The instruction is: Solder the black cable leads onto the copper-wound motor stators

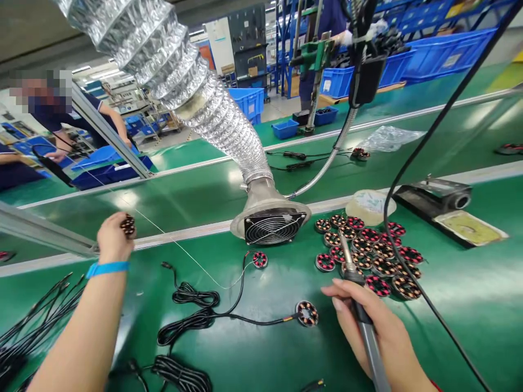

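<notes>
My left hand [113, 239], with a blue band at the wrist, is raised at the left and closed around a small motor stator [128, 225] with copper windings. In my right hand [388, 321] is a soldering iron [372, 348], its metal tip pointing away over a cluster of stators [384, 267] with red and copper windings. Between my hands, a copper-wound stator [306, 314] lies joined to a black cable [265, 322]. Farther back, a red-wound stator [260, 259] sits at a cable end, with a thin silvery wire [192, 258] running near it.
A fume hood with a fan grille [274, 227] hangs mid-bench from a foil duct [220, 114]. At right stand an iron holder with a yellow sponge [469, 226]. Coiled black cables [182, 373] lie in front; a hanging black cord [429, 128] crosses the right. A co-worker [93, 120] is across the bench.
</notes>
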The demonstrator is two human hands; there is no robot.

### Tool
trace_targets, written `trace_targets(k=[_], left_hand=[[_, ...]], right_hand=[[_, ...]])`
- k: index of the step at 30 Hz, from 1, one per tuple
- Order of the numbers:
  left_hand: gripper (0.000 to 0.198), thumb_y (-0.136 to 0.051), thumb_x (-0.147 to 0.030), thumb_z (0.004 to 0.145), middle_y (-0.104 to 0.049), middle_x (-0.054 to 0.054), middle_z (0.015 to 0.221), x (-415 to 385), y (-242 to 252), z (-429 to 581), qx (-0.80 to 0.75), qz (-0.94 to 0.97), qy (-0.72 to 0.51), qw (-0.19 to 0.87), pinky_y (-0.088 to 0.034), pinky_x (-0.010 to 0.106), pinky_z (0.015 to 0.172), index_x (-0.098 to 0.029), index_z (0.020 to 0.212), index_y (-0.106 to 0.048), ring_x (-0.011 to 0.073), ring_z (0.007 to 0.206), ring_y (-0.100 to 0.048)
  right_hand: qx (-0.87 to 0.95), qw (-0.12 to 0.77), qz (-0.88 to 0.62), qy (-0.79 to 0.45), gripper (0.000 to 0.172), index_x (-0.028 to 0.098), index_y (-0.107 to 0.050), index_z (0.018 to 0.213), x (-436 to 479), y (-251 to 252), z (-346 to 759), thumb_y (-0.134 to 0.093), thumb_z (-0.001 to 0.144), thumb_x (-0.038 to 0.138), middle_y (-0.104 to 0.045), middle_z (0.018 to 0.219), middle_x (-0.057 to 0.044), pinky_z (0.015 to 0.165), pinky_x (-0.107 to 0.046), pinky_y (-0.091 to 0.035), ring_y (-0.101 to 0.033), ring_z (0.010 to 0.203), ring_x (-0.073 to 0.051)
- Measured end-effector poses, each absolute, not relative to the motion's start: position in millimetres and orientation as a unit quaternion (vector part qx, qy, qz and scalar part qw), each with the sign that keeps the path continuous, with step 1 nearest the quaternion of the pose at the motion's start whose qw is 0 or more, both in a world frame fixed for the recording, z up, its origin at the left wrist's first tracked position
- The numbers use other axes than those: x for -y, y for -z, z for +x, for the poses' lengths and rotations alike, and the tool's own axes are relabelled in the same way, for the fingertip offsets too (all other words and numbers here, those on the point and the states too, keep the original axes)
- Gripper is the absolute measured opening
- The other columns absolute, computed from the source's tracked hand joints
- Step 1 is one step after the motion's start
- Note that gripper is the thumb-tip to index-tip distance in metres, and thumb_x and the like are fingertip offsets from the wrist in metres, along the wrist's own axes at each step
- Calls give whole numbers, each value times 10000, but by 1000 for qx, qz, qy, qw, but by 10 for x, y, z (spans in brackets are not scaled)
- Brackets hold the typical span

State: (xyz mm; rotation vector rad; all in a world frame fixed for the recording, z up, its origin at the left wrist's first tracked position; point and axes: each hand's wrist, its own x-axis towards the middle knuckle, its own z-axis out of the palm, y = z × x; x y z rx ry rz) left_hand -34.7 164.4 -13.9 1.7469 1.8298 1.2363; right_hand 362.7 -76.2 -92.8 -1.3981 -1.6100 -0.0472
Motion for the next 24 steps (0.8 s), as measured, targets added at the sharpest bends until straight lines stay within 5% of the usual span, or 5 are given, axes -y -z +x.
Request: trace_targets(k=[4,12,16,22,24], left_hand=[[122,-591,-337,772,-646,-56,786,-868,-161,104,-580,559,-558,198,-387,282,590,-300,877,-642,125,634,-498],[291,-478,-254,880,-615,101,1100,-68,200,2043,-348,910,-35,222,-483,348,909,-181,1110,-641,233,992,-610],[386,-438,-323,907,-555,204,1179,-187,491,2554,-406,896,-10,181,-490,454,897,-79,1157,-601,338,1061,-596],[542,-466,-435,901,-422,174,1409,163,144,2282,-377,888,-55,258,-430,382,1023,-149,1360,-436,270,1258,-484],[497,-577,-387,834,-550,138,1267,423,-12,1856,-378,842,-78,378,-495,373,924,-179,1282,-523,242,1069,-595]], right_hand=[[626,531,-571,2,281,229,-530,1141,817,850,3664,-517,872,149,-716,852,-44,707,-307,-585,-700,733,-173],[600,566,-565,15,243,209,-559,1117,862,758,3800,-531,876,236,-721,849,-56,627,-283,-567,-690,696,-175],[607,575,-548,27,249,189,-566,1116,807,813,3815,-521,894,292,-723,846,-64,615,-283,-569,-698,687,-179],[603,593,-534,1,267,195,-570,1131,865,849,3776,-514,907,330,-726,883,-65,672,-292,-587,-712,735,-185],[614,587,-528,-7,257,206,-569,1133,931,800,3759,-509,910,319,-729,882,-57,659,-277,-588,-716,742,-185]])
